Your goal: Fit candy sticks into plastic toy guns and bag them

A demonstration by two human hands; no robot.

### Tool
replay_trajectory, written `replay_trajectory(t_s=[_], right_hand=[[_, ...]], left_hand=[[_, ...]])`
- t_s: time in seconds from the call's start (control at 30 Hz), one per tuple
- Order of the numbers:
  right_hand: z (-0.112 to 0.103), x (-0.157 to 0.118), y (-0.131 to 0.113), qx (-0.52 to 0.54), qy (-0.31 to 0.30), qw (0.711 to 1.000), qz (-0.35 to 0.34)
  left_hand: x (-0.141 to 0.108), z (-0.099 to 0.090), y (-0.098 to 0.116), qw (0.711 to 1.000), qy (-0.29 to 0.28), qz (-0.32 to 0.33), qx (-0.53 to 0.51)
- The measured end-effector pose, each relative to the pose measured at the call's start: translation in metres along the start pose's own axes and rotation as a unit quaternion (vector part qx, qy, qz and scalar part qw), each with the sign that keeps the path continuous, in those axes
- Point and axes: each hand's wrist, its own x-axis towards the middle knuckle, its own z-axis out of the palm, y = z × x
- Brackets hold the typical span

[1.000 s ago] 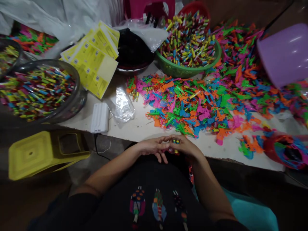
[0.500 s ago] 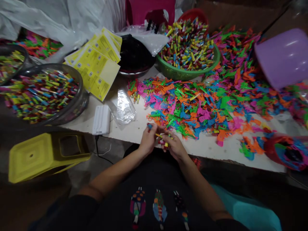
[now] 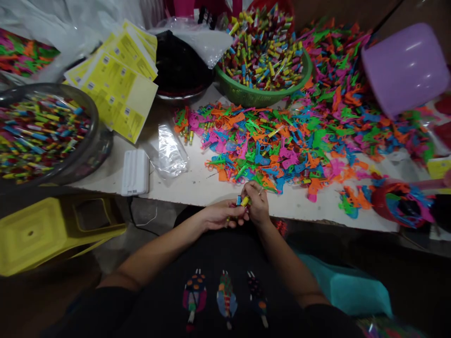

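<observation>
My left hand (image 3: 222, 214) is half closed, palm up, just over the table's front edge. Small coloured plastic tubes rest in its fingers, among them a blue-ended tube (image 3: 239, 200). Touching it from the right, my right hand (image 3: 258, 203) pinches a yellow-ended tube (image 3: 245, 201). A ring shows on one right finger. The fingers partly cover the tubes, so how many each hand holds is hidden. Just beyond my hands spreads a heap of small flat plastic toy pistols (image 3: 260, 155) in orange, green, pink and blue.
Similar tubes fill a green basin (image 3: 260, 96) and a dark clear basin (image 3: 93, 141). Yellow printed sheets (image 3: 120, 94), a clear plastic bag (image 3: 169, 152) and a white power box (image 3: 135, 172) lie left. A purple tub (image 3: 405, 70) and red cup (image 3: 384, 202) are right. A yellow stool (image 3: 31, 234) stands below.
My left hand has turned palm up with tubes in it. The right hand has risen and closed on a yellow-ended tube. The view has swung slightly right.
</observation>
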Motion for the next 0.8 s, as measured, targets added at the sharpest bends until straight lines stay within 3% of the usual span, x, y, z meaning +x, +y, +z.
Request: replay_trajectory(t_s=[0.1,0.17,0.27,0.37,0.47,0.53,0.6,0.67,0.73,0.8], right_hand=[[0.003,0.002,0.002,0.054,0.061,0.997,-0.010],[0.001,0.004,0.005,0.055,0.069,0.996,-0.010],[0.000,0.003,0.011,0.036,0.095,0.995,-0.019],[0.006,-0.001,0.015,0.087,0.135,0.987,0.027],[0.014,-0.004,0.018,0.141,0.127,0.978,0.090],[0.015,-0.004,0.020,0.139,0.125,0.978,0.092],[0.011,-0.003,0.020,0.096,0.162,0.981,0.040],[0.003,-0.003,0.020,-0.008,0.201,0.977,-0.071],[-0.005,-0.006,0.020,-0.162,0.157,0.954,-0.200],[-0.010,-0.009,0.021,-0.297,0.054,0.906,-0.296]], left_hand=[[0.000,0.004,0.001,0.998,0.009,0.045,0.033],[0.001,0.004,0.001,0.996,0.024,0.062,0.053],[0.003,0.003,0.001,0.989,0.103,0.103,0.023],[0.008,0.002,0.000,0.970,0.175,0.165,-0.041],[0.011,0.000,0.001,0.958,0.185,0.209,-0.064],[0.011,-0.001,0.002,0.951,0.196,0.226,-0.083],[0.009,-0.003,0.003,0.951,0.196,0.207,-0.123],[0.007,-0.005,0.002,0.962,0.159,0.157,-0.159],[0.007,-0.006,-0.001,0.968,0.118,0.128,-0.180],[0.007,-0.007,-0.003,0.965,0.112,0.140,-0.194]])
